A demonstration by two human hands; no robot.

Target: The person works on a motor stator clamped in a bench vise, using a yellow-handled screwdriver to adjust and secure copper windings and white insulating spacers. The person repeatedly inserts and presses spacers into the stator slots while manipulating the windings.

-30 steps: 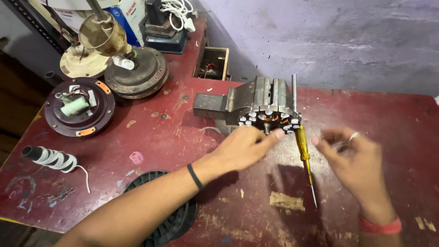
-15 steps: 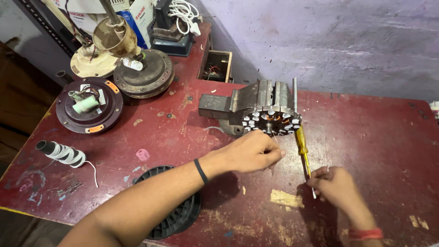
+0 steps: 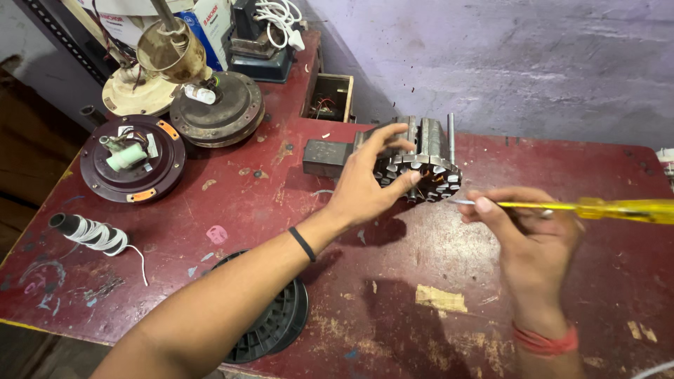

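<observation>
The stator (image 3: 421, 175), a ring of metal teeth wound with copper coils, sits clamped in a small grey vise (image 3: 393, 151) on the red tabletop (image 3: 281, 189). I see my left hand (image 3: 372, 182) cupped over its near-left edge, fingers spread and touching the teeth, not closed around it. My right hand (image 3: 526, 231) is just to the right of the stator, its grip pinching a yellow-handled screwdriver (image 3: 604, 209) whose metal tip points left and reaches the ring's right rim. Far to the left of my left grip lie two dark round motor housings (image 3: 133, 161), a brass-coloured fan body (image 3: 172, 49) and a spool of white wire (image 3: 88, 231). A black ribbed disc (image 3: 277, 323) lies under my left forearm. Nothing stands between either grip and the stator.
</observation>
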